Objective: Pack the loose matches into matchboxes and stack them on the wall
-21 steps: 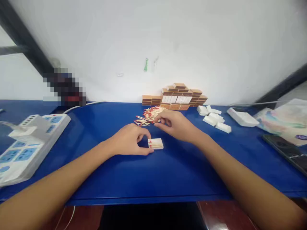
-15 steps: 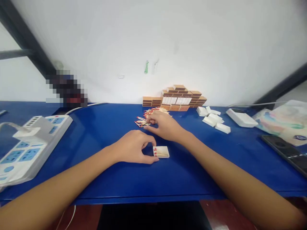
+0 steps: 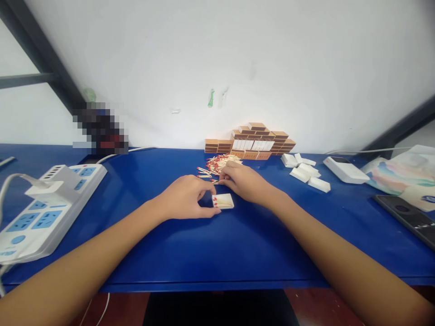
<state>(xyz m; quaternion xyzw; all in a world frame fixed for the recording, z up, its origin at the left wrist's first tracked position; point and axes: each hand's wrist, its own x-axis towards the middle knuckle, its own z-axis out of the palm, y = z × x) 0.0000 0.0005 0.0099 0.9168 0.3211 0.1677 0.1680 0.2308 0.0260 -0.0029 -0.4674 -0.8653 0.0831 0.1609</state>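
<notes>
My left hand (image 3: 188, 198) grips the left end of a small white matchbox tray (image 3: 228, 202) between thumb and fingers. A few red-tipped matches (image 3: 222, 201) lie inside it, heads to the left. Just behind the tray, my right hand (image 3: 246, 182) is closed in a pinch on a match (image 3: 215, 181), whose red head sticks out to the left of the fingertips. A heap of loose matches (image 3: 217, 163) with red heads spreads behind the right hand, which hides part of it.
Stacked brown matchboxes (image 3: 256, 136) stand against the wall. Several white trays (image 3: 306, 171) lie to the right, near a white device (image 3: 345, 169), a dark phone (image 3: 404, 217) and a plastic package (image 3: 401, 167). At the left sits a power strip (image 3: 57, 217) with a plugged-in charger.
My right hand has drawn back from the heap toward the tray, now with a match pinched in its fingers. My left hand still holds the tray, slightly farther back on the table.
</notes>
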